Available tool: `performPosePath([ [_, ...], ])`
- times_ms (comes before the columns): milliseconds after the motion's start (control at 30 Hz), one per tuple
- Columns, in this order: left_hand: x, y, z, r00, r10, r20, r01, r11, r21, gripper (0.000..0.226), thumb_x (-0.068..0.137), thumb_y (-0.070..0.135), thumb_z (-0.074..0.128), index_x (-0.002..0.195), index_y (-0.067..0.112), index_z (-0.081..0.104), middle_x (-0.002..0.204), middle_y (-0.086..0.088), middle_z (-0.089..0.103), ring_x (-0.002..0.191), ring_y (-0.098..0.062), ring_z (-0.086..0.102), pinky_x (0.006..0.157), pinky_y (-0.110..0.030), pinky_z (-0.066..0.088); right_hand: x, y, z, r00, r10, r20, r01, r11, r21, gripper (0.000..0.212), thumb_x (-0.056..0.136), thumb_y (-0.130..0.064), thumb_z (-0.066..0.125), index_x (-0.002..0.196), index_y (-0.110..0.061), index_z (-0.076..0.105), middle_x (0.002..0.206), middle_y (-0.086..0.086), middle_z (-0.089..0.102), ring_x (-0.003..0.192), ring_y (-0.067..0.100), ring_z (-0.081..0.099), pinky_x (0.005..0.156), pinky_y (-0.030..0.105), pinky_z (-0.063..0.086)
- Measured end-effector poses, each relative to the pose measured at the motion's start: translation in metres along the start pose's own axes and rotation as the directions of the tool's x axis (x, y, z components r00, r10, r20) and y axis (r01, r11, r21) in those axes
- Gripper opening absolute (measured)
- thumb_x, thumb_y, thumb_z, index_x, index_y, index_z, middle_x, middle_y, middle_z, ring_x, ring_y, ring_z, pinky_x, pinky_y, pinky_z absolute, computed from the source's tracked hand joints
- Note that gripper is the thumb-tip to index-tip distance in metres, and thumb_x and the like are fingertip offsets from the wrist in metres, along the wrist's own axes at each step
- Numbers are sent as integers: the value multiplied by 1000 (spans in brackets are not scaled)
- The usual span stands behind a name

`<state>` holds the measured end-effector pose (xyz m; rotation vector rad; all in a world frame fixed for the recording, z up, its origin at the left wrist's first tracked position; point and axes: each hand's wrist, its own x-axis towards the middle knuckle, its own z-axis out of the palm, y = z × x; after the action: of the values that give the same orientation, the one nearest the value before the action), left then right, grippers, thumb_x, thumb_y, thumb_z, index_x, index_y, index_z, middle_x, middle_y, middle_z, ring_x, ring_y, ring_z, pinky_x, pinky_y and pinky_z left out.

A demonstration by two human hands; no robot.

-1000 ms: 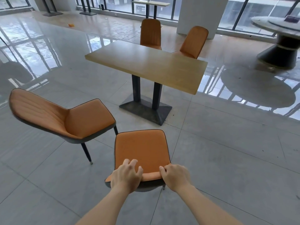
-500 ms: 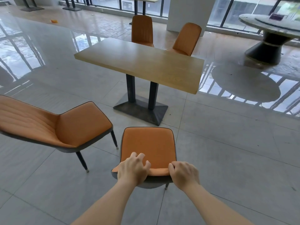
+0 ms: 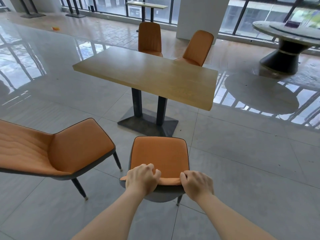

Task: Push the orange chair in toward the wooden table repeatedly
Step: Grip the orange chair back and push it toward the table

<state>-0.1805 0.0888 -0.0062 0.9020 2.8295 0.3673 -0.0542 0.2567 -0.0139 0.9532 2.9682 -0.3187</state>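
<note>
An orange chair (image 3: 159,155) with a grey shell stands just below me, its seat facing the wooden table (image 3: 147,73). My left hand (image 3: 141,178) grips the left part of its backrest top. My right hand (image 3: 197,185) grips the right part of the same edge. The seat front sits close to the table's dark pedestal base (image 3: 149,122), short of the tabletop's near edge. The chair's front legs are hidden under the seat.
A second orange chair (image 3: 57,153) stands to the left, turned sideways, close beside mine. Two more orange chairs (image 3: 150,38) (image 3: 197,47) stand at the table's far side. A round grey table (image 3: 290,42) is at the far right, a white pillar (image 3: 199,16) behind.
The chair has slid forward toward the table with both hands on its backrest. The table base now lies nearer the seat front, and the left chair has drifted toward the left edge.
</note>
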Motion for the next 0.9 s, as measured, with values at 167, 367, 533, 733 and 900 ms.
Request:
performPosePath([
  [167, 51, 12, -1, 1000, -2, 16, 2, 1000, 3, 45, 86, 47, 31, 58, 20, 54, 57, 5, 54, 52, -12, 51, 46, -27, 34, 53, 12, -3, 1000, -7, -11, 8, 1000, 11, 46, 87, -45, 22, 57, -23, 50, 54, -7, 51, 52, 7, 48, 47, 26, 35],
  [367, 112, 25, 2, 1000, 18, -6, -18, 1000, -7, 45, 81, 49, 35, 54, 19, 54, 51, 5, 53, 48, -13, 51, 44, -25, 37, 115, 28, -14, 1000, -17, -15, 18, 1000, 13, 43, 85, -44, 24, 56, -24, 49, 55, -7, 50, 53, 6, 45, 47, 27, 28],
  [533, 142, 30, 4, 996, 75, -40, -74, 997, 30, 44, 78, 52, 35, 55, 19, 54, 52, 6, 53, 48, -13, 50, 44, -24, 33, 150, 36, -18, 998, -61, -20, 62, 998, 23, 44, 85, -43, 24, 57, -23, 51, 55, -6, 51, 53, 8, 47, 47, 27, 30],
  [733, 157, 39, 10, 987, 130, -91, -129, 991, 24, 51, 82, 60, 28, 60, 24, 55, 55, 10, 50, 49, -11, 48, 45, -23, 32, 176, 48, -23, 993, -116, -33, 116, 993, -3, 43, 90, -40, 32, 55, -24, 50, 52, -6, 49, 49, 7, 45, 45, 25, 27],
  [900, 158, 42, 11, 963, 219, -156, -207, 974, 91, 49, 91, 56, 26, 62, 24, 49, 57, 8, 47, 46, -11, 44, 43, -24, 32, 184, 53, -24, 991, -119, -56, 119, 993, -3, 44, 92, -39, 33, 53, -25, 48, 50, -7, 46, 47, 7, 44, 45, 23, 26],
])
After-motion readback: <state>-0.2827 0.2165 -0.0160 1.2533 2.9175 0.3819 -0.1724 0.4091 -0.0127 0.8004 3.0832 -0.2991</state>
